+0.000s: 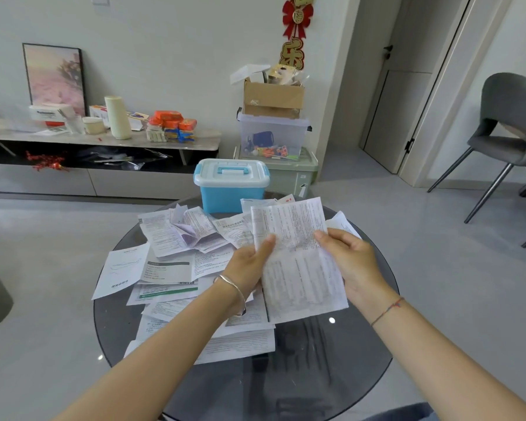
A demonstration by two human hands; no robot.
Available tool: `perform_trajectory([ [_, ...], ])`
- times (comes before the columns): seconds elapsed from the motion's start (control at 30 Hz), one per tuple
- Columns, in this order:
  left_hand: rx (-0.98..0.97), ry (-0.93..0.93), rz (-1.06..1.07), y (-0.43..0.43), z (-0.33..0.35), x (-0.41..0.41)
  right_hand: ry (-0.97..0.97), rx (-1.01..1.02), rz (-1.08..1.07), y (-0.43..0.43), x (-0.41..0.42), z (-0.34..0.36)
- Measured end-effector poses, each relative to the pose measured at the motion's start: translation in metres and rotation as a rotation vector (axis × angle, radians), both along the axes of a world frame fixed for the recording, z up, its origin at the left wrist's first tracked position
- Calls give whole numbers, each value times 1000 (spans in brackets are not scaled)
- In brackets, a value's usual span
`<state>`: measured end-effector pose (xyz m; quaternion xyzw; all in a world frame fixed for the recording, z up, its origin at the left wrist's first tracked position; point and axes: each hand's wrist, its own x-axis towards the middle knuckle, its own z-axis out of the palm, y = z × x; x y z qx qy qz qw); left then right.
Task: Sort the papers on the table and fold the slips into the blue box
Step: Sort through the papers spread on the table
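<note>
A long printed slip (pixel 298 259), creased across its middle, is held up above the round dark glass table (pixel 316 375). My left hand (pixel 249 262) pinches its left edge and my right hand (pixel 353 262) pinches its right edge. Under and to the left of it lies a loose heap of papers (pixel 176 253), some crumpled, some flat. The blue box (pixel 232 185) with a white lid and blue handle stands shut at the table's far edge, behind the heap.
Stacked storage bins with a cardboard box (pixel 274 98) on top stand behind the table. A low shelf (pixel 104 138) with packets runs along the left wall. A grey chair (pixel 510 138) stands at the right.
</note>
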<state>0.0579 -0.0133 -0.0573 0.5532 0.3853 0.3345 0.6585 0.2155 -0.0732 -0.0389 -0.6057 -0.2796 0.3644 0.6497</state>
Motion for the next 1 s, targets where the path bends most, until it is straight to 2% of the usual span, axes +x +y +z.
perform_trajectory([
  [0.1, 82, 105, -195, -4, -4, -3, -87, -16, -22, -7, 10, 2],
  [0.17, 244, 244, -222, -4, -11, -7, -180, -26, -14, -12, 22, 4],
  [0.23, 438, 454, -210, 0, -21, -17, -301, -66, 86, -15, 36, 8],
  [0.3, 472, 574, -169, 2, -29, -28, -454, -144, 246, -16, 45, 10],
  [0.37, 457, 573, -94, 0, -39, -38, -603, -202, 363, -12, 46, 9],
  [0.43, 471, 532, -61, -3, -47, -45, -662, -192, 466, -5, 39, 7],
  [0.53, 513, 536, -127, -12, -58, -50, -746, -168, 565, 9, 28, 0],
  [0.9, 1192, 979, -384, -23, -77, -47, -1201, -203, 560, 36, 17, -54],
  [1.0, 1168, 1037, -519, -33, -71, -41, -1271, -181, 546, 34, 15, -59],
])
